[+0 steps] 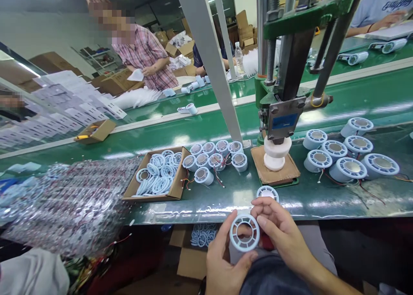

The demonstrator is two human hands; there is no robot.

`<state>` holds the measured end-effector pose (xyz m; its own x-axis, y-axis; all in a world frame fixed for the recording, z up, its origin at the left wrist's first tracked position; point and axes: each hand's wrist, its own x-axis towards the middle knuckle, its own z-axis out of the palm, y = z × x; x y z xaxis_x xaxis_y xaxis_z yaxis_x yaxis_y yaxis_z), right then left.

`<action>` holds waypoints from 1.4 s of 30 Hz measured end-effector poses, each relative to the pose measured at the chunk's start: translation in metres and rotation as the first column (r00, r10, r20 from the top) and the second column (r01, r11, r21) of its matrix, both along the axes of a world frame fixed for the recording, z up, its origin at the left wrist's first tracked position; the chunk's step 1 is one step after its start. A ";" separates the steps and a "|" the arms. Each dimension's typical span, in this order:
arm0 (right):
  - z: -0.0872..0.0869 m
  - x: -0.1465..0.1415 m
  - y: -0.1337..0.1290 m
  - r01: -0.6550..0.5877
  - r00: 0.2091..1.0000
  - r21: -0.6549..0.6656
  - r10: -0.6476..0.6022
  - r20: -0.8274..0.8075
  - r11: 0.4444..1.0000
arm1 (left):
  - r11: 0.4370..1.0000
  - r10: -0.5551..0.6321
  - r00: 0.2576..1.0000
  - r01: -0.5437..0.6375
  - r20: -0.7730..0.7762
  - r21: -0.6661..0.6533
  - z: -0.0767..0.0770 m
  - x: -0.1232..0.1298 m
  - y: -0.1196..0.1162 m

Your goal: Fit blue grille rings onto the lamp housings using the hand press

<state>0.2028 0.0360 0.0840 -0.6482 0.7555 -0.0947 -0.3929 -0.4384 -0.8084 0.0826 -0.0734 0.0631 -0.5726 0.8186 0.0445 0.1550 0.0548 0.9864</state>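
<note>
Low in front of me, my left hand (222, 252) grips a light blue plastic cylindrical housing (232, 248) with a spoked ring on its top, thumb and fingers around its sides. The ring's middle is open, and a finger shows through it. Close against the right side of the rim is my right hand (280, 226), its fingers curled in towards the thumb. Whatever its fingertips hold, if anything, I cannot make out. Just beyond that hand, another housing (267, 193) with a pale centre stands at the bench edge, partly covered by the fingers.
A green press (285, 114) with a white pressing head (277, 146) stands over a brown pad (258, 157). Housings with wires (348, 168) stand right of it, others (208, 159) left. A cardboard box (176, 191) holds blue rings. Bubble wrap (74, 204) lies left. Co-workers sit and stand opposite.
</note>
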 end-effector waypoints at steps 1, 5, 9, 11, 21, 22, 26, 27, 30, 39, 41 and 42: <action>-0.001 0.001 -0.001 -0.004 1.000 -0.007 0.004 -0.010 1.000 | 1.000 0.007 1.000 -0.007 0.003 -0.002 0.000 0.000 0.000; -0.006 0.003 -0.004 -0.008 0.998 -0.026 0.007 -0.063 1.000 | 0.999 0.029 0.998 -0.030 0.060 0.015 0.005 0.004 0.002; -0.009 0.002 -0.008 -0.039 0.991 -0.054 0.031 -0.130 0.998 | 0.998 0.048 0.982 -0.054 0.180 0.030 0.014 0.007 0.008; -0.009 0.001 -0.009 -0.066 0.987 -0.065 0.055 -0.154 0.996 | 0.998 0.029 0.965 -0.040 0.260 0.038 0.018 0.007 0.011; -0.006 -0.001 -0.011 -0.115 0.980 -0.081 0.099 -0.173 0.990 | 1.000 -0.008 0.939 0.002 0.343 0.017 0.018 0.000 0.011; -0.006 -0.001 -0.011 -0.117 0.980 -0.080 0.103 -0.168 0.990 | 1.000 0.005 0.948 -0.012 0.317 0.020 0.016 0.001 0.009; -0.008 0.003 -0.012 -0.091 0.990 -0.031 0.087 -0.108 0.995 | 0.984 0.141 0.985 -0.150 0.099 0.100 0.008 0.009 0.006; -0.009 0.004 -0.012 -0.083 0.992 -0.014 0.081 -0.096 0.996 | 0.974 0.153 0.987 -0.160 0.057 0.157 0.007 0.011 0.006; -0.012 0.007 -0.014 -0.080 0.993 0.008 0.080 -0.090 0.997 | 0.940 0.090 0.996 -0.076 -0.027 0.333 0.005 0.016 0.009; -0.015 0.007 -0.013 -0.090 0.994 -0.051 0.086 -0.069 0.995 | 0.968 0.069 0.993 -0.044 -0.094 0.246 -0.007 0.012 0.001; -0.015 0.006 -0.012 -0.101 0.994 -0.072 0.097 -0.054 0.992 | 0.985 0.088 0.992 -0.074 -0.085 0.158 -0.011 0.011 -0.003; -0.015 0.005 -0.011 -0.102 0.994 -0.079 0.098 -0.053 0.992 | 0.988 0.082 0.993 -0.070 -0.087 0.138 -0.011 0.010 -0.004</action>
<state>0.2082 0.0251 0.0688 -0.7256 0.6776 -0.1197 -0.3819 -0.5413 -0.7491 0.0926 -0.0775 0.0517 -0.6211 0.7560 0.2066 0.2463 -0.0620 0.9672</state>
